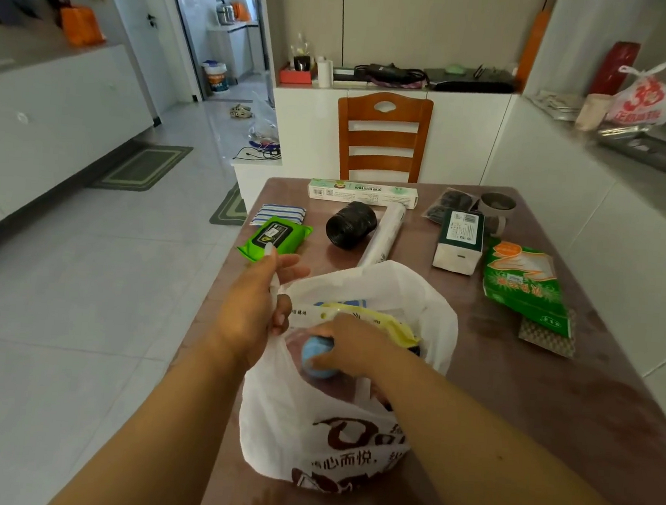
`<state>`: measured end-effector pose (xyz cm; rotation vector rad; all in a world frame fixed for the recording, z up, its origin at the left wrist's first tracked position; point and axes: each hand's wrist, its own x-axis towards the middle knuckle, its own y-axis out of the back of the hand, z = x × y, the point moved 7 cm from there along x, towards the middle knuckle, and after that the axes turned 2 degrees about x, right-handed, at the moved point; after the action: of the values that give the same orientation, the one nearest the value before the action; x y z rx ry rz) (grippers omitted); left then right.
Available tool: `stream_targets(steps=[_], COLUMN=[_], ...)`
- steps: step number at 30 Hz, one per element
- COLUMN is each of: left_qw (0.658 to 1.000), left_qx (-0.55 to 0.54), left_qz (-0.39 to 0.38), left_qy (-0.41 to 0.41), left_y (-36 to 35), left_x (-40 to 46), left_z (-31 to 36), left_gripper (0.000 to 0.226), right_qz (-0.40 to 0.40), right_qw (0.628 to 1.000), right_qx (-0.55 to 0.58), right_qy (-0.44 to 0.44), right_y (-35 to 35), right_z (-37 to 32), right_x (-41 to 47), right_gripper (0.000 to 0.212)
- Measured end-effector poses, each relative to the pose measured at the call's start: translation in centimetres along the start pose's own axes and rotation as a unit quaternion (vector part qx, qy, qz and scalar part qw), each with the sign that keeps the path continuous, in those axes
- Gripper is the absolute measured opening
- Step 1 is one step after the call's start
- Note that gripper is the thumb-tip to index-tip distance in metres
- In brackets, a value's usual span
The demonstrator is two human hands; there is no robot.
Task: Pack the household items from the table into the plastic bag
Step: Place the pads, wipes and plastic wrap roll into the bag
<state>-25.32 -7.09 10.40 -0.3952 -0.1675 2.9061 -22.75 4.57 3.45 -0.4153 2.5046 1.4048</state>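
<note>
Head view: left hand pinching plastic bag rim; right hand inside bag mouth, fingers curled round blue ball. Green wipes pack beyond bag.

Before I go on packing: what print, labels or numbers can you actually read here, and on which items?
"心而悦": plastic bag, front, partly folded away.
Large red digits, probably "33": white bag on the right counter.
Long box, tissue pack, green wipes pack, green glove packet: print too blurred.
</note>
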Motion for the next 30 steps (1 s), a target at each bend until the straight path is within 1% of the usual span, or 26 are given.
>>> stream_targets(steps=[3,7,9,11,14,16,18,19,21,23,25,27,30], left_qw=[0.997,0.976,0.964,0.961,0.959,0.959,0.958,0.958,0.953,0.948,0.949,0.956,0.954], left_qx=[0.068,0.208,0.252,0.263,0.266,0.265,0.265,0.267,0.288,0.312,0.314,0.289,0.292], left_qz=[-0.015,-0.028,-0.04,-0.053,-0.059,-0.061,-0.063,-0.061,-0.05,-0.028,-0.004,0.026,0.055], left_qy=[0.015,0.059,0.07,0.072,0.081,0.084,0.086,0.088,0.077,0.053,0.035,0.034,0.03], left_y=[0.4,1.0,1.2,1.2,1.3,1.3,1.4,1.6,2.0,2.5,3.0,3.3,3.0], left_x=[0.7,1.6,2.2,2.8,3.7,4.2,4.2,4.6,5.3,6.4,8.4,11.0,15.3], left_z=[1.1,3.2,3.9,4.5,4.6,4.5,4.5,4.4,4.3,4.4,4.6,4.4,3.9], left_gripper=[0.037,0.04,0.044,0.049,0.052,0.053,0.054,0.054,0.054,0.053,0.053,0.051,0.047], right_qz=[-0.005,0.053,0.059,0.034,-0.036,-0.074,-0.073,-0.061,-0.005,0.07,0.136,0.187,0.234], right_qw=[1.0,0.998,0.997,0.998,0.999,0.995,0.99,0.983,0.968,0.956,0.946,0.941,0.939], right_qx=[-0.002,0.035,0.051,0.054,0.017,0.053,0.121,0.17,0.251,0.285,0.293,0.282,0.244], right_qy=[0.01,0.006,-0.005,-0.002,0.023,0.031,0.03,0.021,0.002,-0.008,-0.014,-0.034,-0.071], right_y=[1.4,6.6,8.8,9.2,7.3,5.7,5.3,5.7,7.1,9.1,11.0,12.8,14.4], right_z=[-0.1,0.0,0.7,1.1,0.7,0.5,0.8,1.3,2.4,3.7,4.8,5.9,7.7], right_x=[0.3,0.1,0.4,0.8,1.4,2.0,2.3,2.9,3.5,4.4,5.8,7.9,11.8], right_gripper=[0.055,0.045,0.047,0.047,0.04,0.04,0.04,0.037,0.027,0.022,0.018,0.015,0.017])
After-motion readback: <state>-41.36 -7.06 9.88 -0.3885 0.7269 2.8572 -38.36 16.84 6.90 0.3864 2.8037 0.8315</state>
